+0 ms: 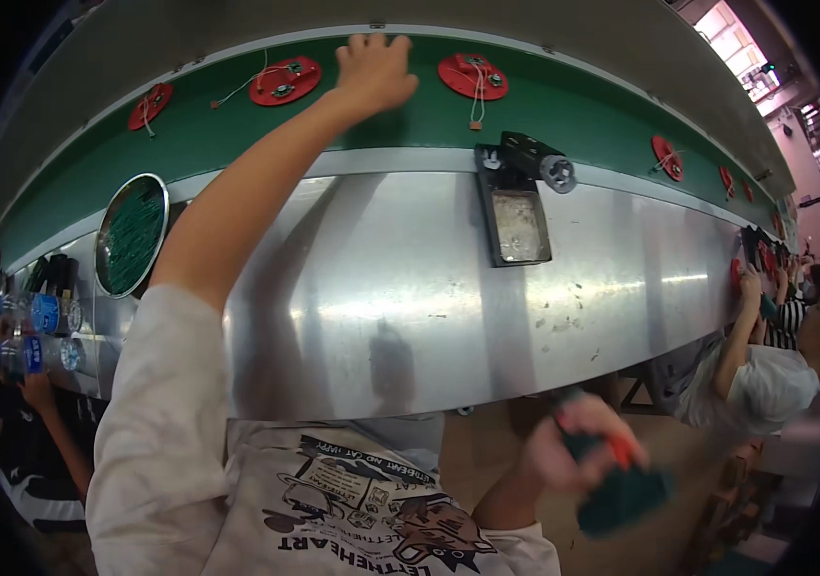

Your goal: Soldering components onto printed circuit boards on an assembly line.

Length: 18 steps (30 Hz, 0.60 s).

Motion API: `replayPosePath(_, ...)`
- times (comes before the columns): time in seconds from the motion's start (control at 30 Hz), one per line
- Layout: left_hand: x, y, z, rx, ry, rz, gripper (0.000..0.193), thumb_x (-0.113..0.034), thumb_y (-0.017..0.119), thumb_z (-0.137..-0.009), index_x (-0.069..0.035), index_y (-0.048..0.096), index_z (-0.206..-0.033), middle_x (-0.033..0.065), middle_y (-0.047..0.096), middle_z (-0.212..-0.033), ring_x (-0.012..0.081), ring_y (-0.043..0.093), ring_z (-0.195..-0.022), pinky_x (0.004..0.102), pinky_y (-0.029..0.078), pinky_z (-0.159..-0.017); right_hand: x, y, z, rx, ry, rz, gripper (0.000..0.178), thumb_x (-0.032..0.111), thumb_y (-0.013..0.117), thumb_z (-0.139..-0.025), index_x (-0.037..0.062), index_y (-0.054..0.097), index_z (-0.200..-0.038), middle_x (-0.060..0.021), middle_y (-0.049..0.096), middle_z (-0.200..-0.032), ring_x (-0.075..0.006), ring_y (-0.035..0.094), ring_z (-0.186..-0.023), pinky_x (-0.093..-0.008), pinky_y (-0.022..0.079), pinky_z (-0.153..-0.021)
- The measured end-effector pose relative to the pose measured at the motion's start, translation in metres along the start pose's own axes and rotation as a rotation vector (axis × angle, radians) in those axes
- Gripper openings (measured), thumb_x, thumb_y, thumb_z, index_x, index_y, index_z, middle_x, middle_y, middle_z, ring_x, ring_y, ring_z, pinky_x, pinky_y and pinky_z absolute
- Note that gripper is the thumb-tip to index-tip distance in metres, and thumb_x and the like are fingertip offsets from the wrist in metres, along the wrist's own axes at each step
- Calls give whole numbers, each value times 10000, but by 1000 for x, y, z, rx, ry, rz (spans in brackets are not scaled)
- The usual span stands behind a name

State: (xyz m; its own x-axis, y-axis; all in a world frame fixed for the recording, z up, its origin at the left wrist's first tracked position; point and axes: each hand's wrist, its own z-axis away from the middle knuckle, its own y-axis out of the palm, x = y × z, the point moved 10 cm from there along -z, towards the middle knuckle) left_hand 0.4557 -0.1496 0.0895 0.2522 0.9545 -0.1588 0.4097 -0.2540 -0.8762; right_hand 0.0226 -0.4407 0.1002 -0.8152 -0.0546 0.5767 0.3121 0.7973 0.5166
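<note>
My left hand (pixel 376 73) is stretched out over the far side of the green conveyor belt (pixel 381 132), palm down with its fingers apart. It lies between two round red plates, one to its left (pixel 285 82) and one to its right (pixel 473 77), both with small metal parts and thin white wires ending in a plug. Whatever may be under the palm is hidden. Below the bench's near edge, my right hand (pixel 585 444) is closed around the grip of a dark green cordless drill (pixel 626 501) with orange-red parts. Motion blurs this hand and the drill.
On the steel bench (pixel 381 288) stands a round metal bowl (pixel 130 235) of green screw-like pieces. A black stand with a tray (pixel 521 226) sits near the belt. Plastic bottles (pixel 36 355) lie left. More red plates (pixel 667 158) are on the belt. A co-worker (pixel 765 374) sits right.
</note>
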Motion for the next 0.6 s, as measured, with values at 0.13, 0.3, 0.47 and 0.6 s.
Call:
replayPosePath(0.13, -43, 58, -49, 113, 6, 75, 587, -411, 650, -795, -210, 560, -1339, 188, 539, -1320, 402, 434, -1262, 532, 344, -1017, -64, 4, 8, 95, 516, 781, 300, 168, 542, -927, 36, 510, -1195, -59, 518, -743, -160, 463, -549, -315, 436, -511)
replayPosePath(0.3, -99, 100, -78, 218, 69, 33, 660, -664, 582, -834, -344, 502, -1406, 146, 548, -1336, 413, 447, -1256, 523, 326, -1022, -70, 6, 14, -30, 623, 228, 303, 193, 498, -933, 59, 476, -1203, -52, 455, -673, -157, 424, -442, -299, 433, -464)
replayPosePath(0.47, -108, 100, -73, 167, 189, 37, 608, -615, 606, -809, -244, 580, -1290, 157, 592, -1265, 418, 507, -1218, 525, 387, -991, -94, -27, 20, -211, 844, -211, 287, 235, 490, -945, 46, 475, -1160, -54, 458, -662, -145, 416, -420, -309, 401, -375)
replayPosePath(0.6, -83, 93, -66, 216, 179, 63, 558, -513, 621, -805, -211, 583, -1273, 168, 619, -1198, 396, 593, -1108, 519, 486, -910, -96, -26, 15, -191, 857, -611, 269, 215, 468, -960, 30, 478, -1155, -36, 455, -645, -102, 399, -396, -261, 398, -336)
